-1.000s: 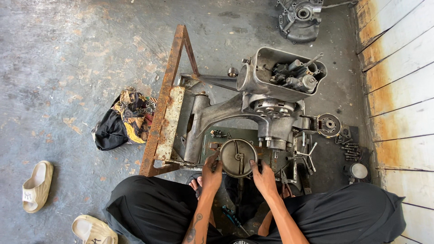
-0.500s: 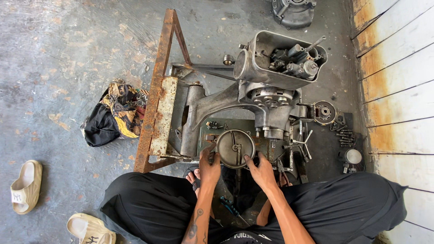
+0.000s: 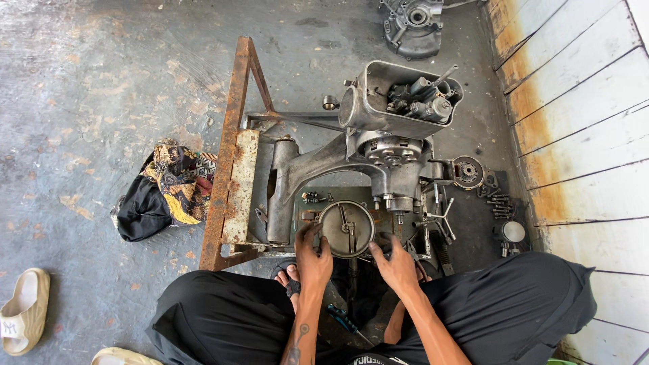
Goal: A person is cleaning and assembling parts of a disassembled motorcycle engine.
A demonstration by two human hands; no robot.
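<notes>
Both hands are set against the round metal cover [image 3: 347, 228]: the left hand [image 3: 312, 260] at its lower-left rim, fingers curled onto the edge, the right hand [image 3: 395, 265] at its lower-right, fingers spread; whether either grip is closed on it cannot be told. The cover is seated face-up on the grey engine casing [image 3: 378, 165], just ahead of both hands, equally near each. The casing's long axis runs away from the person, beside the rusty stand [image 3: 233, 172] on the concrete floor [image 3: 94, 101].

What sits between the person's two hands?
In the head view, a round metal disc sits between the left hand and right hand, which touch its edges.
</notes>
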